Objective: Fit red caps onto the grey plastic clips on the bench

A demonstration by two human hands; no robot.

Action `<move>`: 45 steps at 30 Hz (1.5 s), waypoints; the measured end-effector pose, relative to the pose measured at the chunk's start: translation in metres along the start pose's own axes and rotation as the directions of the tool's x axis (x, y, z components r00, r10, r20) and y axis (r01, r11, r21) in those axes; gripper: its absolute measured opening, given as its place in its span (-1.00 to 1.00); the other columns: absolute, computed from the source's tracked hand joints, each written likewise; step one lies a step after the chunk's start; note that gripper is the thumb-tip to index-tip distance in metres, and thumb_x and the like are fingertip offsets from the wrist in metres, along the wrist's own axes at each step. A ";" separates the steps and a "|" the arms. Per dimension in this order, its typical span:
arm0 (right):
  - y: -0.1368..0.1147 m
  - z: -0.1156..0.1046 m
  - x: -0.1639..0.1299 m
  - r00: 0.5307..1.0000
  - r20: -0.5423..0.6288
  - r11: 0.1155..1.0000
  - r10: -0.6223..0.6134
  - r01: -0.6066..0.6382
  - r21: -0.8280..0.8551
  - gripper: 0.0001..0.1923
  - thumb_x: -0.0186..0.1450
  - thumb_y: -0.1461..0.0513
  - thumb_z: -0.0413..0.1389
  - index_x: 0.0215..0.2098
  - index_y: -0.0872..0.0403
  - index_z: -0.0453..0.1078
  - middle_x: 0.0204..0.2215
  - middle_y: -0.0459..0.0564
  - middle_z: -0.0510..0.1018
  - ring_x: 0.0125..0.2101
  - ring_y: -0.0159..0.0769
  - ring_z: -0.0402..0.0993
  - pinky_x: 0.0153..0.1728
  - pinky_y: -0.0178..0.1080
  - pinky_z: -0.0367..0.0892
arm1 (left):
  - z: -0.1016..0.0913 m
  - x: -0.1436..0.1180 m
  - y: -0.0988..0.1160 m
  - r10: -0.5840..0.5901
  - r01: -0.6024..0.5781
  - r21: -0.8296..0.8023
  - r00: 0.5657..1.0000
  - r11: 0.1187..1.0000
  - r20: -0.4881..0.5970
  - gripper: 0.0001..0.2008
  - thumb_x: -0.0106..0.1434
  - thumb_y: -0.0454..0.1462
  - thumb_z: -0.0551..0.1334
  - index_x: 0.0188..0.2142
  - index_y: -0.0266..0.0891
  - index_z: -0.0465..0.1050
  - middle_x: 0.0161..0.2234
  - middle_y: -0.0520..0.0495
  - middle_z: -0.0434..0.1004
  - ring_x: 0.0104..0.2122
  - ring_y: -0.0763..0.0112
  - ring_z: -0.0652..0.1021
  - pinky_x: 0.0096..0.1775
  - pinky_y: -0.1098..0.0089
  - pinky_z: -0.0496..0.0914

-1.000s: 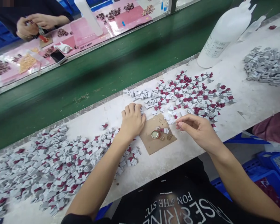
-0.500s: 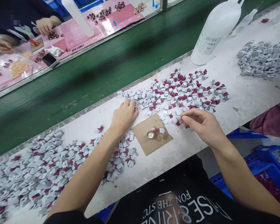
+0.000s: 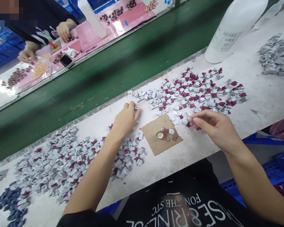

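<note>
My left hand [image 3: 126, 120] lies palm down on the white table [image 3: 262, 97], fingers curled, fingertips on a small grey piece [image 3: 135, 107]. My right hand [image 3: 215, 126] reaches to the near edge of the scattered grey and red pieces [image 3: 194, 91], thumb and forefinger pinched on a small grey piece [image 3: 186, 122]. Between my hands lies a brown cardboard square [image 3: 153, 144] with a round metal cap [image 3: 160, 135] and one small grey piece [image 3: 171, 131] on it.
A big heap of grey and red pieces [image 3: 61, 160] lies left, dark blue pieces [image 3: 11, 205] beyond it, an all-grey heap [image 3: 276, 55] far right. A white bottle [image 3: 232, 28] stands behind. Across the green belt [image 3: 109, 72] a co-worker's hands [image 3: 63, 30] work on a pink mat.
My left hand drew back from the row of grey pieces toward me. My right hand moved forward and right to the pile's edge and pinched there. The view shifted slightly.
</note>
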State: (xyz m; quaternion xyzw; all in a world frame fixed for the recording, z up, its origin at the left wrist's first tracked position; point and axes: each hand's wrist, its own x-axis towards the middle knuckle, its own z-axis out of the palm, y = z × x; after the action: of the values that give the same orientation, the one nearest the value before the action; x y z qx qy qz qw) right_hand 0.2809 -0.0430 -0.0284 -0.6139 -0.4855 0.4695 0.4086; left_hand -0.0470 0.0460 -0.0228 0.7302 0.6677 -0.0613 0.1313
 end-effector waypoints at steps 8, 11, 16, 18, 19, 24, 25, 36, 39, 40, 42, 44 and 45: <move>0.002 0.002 -0.003 1.000 0.020 1.000 0.017 -0.017 -0.023 -0.66 0.42 -0.13 0.44 -0.18 -0.06 0.74 -0.27 0.08 0.78 -0.22 -0.03 0.76 -0.17 -0.06 0.71 | 0.004 -0.018 0.011 0.099 -0.125 0.276 0.989 0.953 0.105 -0.61 0.69 -0.08 0.10 0.28 -0.32 0.39 0.21 -0.47 0.49 0.13 -0.19 0.68 -0.06 0.14 0.60; 0.001 0.003 -0.003 1.000 0.015 1.000 0.010 -0.010 -0.018 -0.67 0.40 -0.12 0.45 -0.20 -0.06 0.73 -0.29 0.07 0.78 -0.24 -0.05 0.75 -0.19 -0.08 0.71 | 0.002 -0.016 0.013 0.098 -0.142 0.321 0.984 0.936 0.149 -0.63 0.69 -0.15 0.02 0.28 -0.31 0.39 0.20 -0.45 0.49 0.05 -0.15 0.73 -0.17 0.19 0.58; -0.002 0.004 -0.001 1.000 0.007 1.000 0.005 -0.005 0.003 -0.71 0.40 -0.08 0.46 -0.22 -0.06 0.74 -0.32 0.05 0.77 -0.28 -0.08 0.74 -0.20 -0.10 0.71 | -0.002 -0.001 0.004 0.074 -0.094 0.182 0.991 0.979 0.112 -0.64 0.67 -0.11 0.06 0.26 -0.26 0.38 0.20 -0.43 0.51 -0.09 -0.14 0.75 -0.13 0.08 0.61; -0.001 0.003 -0.002 1.000 0.008 1.000 0.012 -0.012 0.001 -0.72 0.40 -0.07 0.45 -0.21 -0.06 0.74 -0.30 0.06 0.78 -0.26 -0.08 0.74 -0.19 -0.10 0.70 | -0.004 0.004 -0.004 0.055 -0.057 0.042 0.997 0.997 0.049 -0.68 0.66 -0.11 0.08 0.23 -0.21 0.38 0.18 -0.40 0.54 -0.08 -0.11 0.73 -0.03 0.04 0.61; 0.000 0.003 -0.002 1.000 0.007 1.000 0.017 -0.017 -0.002 -0.72 0.40 -0.07 0.45 -0.21 -0.05 0.74 -0.29 0.06 0.78 -0.24 -0.07 0.75 -0.18 -0.09 0.70 | -0.004 0.005 -0.009 0.039 -0.039 -0.019 0.999 0.999 0.013 -0.70 0.66 -0.12 0.09 0.22 -0.20 0.37 0.17 -0.39 0.55 -0.07 -0.09 0.72 0.01 0.03 0.60; 0.004 0.001 -0.003 0.999 -0.009 0.999 0.042 -0.042 -0.005 -0.73 0.40 -0.05 0.45 -0.19 -0.05 0.76 -0.27 0.07 0.79 -0.22 -0.05 0.75 -0.17 -0.08 0.68 | 0.006 -0.013 -0.014 0.026 -0.029 -0.079 0.999 0.996 -0.044 -0.64 0.64 -0.08 0.11 0.27 -0.21 0.35 0.21 -0.41 0.46 0.00 -0.13 0.69 0.07 -0.01 0.60; 0.005 0.001 -0.003 0.999 -0.010 0.999 0.045 -0.045 -0.007 -0.73 0.40 -0.05 0.45 -0.19 -0.05 0.76 -0.27 0.07 0.79 -0.21 -0.05 0.75 -0.17 -0.08 0.68 | 0.010 -0.019 -0.012 0.052 -0.054 -0.038 0.998 0.998 -0.039 -0.60 0.64 -0.05 0.13 0.29 -0.24 0.35 0.21 -0.43 0.45 0.07 -0.19 0.67 0.12 -0.04 0.59; 0.002 0.003 -0.003 0.999 0.022 0.999 0.030 -0.029 -0.042 -0.81 0.45 0.03 0.38 -0.18 -0.06 0.74 -0.27 0.05 0.78 -0.23 -0.10 0.72 -0.18 -0.12 0.65 | 0.006 -0.012 0.008 0.054 -0.081 0.280 0.993 0.956 0.101 -0.57 0.64 -0.18 0.00 0.32 -0.25 0.45 0.15 -0.39 0.57 -0.14 -0.15 0.73 -0.22 0.10 0.53; 0.004 -0.001 -0.004 0.999 0.015 0.998 0.039 -0.038 -0.050 -0.78 0.46 0.00 0.38 -0.16 -0.05 0.74 -0.25 0.06 0.78 -0.21 -0.07 0.72 -0.17 -0.09 0.65 | -0.006 -0.007 0.004 0.054 -0.076 0.244 0.994 0.967 0.096 -0.58 0.62 -0.18 0.01 0.30 -0.23 0.46 0.15 -0.37 0.61 -0.17 -0.14 0.72 -0.19 0.07 0.51; 0.004 -0.002 -0.004 0.999 0.012 0.998 0.034 -0.034 -0.049 -0.78 0.46 0.00 0.38 -0.16 -0.05 0.74 -0.24 0.06 0.78 -0.20 -0.06 0.72 -0.16 -0.09 0.64 | -0.011 -0.003 0.002 0.049 -0.062 0.203 0.996 0.977 0.069 -0.59 0.61 -0.17 0.03 0.29 -0.22 0.46 0.14 -0.36 0.63 -0.18 -0.13 0.71 -0.16 0.07 0.51; 0.005 -0.003 -0.004 1.000 0.014 0.998 0.022 -0.022 -0.054 -0.76 0.47 -0.02 0.37 -0.14 -0.05 0.74 -0.23 0.07 0.78 -0.18 -0.04 0.72 -0.16 -0.08 0.63 | -0.021 0.010 -0.003 0.040 -0.039 0.085 0.999 0.996 -0.014 -0.62 0.59 -0.16 0.06 0.25 -0.20 0.47 0.09 -0.33 0.67 -0.15 -0.10 0.69 -0.12 0.09 0.50; 0.003 -0.002 -0.003 1.000 0.019 0.996 0.017 -0.015 -0.085 -0.75 0.50 -0.03 0.35 -0.14 -0.06 0.73 -0.22 0.08 0.78 -0.18 -0.03 0.72 -0.20 -0.09 0.60 | -0.032 0.032 -0.006 0.025 -0.029 -0.032 0.993 0.999 -0.112 -0.67 0.57 -0.15 0.10 0.19 -0.16 0.48 0.03 -0.29 0.70 -0.10 -0.08 0.68 -0.09 0.12 0.48; 0.001 -0.001 -0.001 1.000 0.016 0.994 0.010 -0.008 -0.111 -0.74 0.51 -0.03 0.33 -0.14 -0.06 0.73 -0.23 0.08 0.77 -0.21 -0.04 0.70 -0.23 -0.09 0.58 | -0.037 0.046 -0.006 0.012 -0.024 -0.075 0.987 0.997 -0.158 -0.69 0.56 -0.16 0.11 0.16 -0.14 0.49 0.02 -0.28 0.71 -0.08 -0.08 0.67 -0.08 0.13 0.48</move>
State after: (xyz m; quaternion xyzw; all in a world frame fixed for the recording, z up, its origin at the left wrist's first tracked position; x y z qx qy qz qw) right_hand 0.2819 -0.0446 -0.0292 -0.6340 -0.5115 0.4487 0.3675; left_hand -0.0514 0.1006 0.0001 0.7330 0.6714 0.0233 0.1068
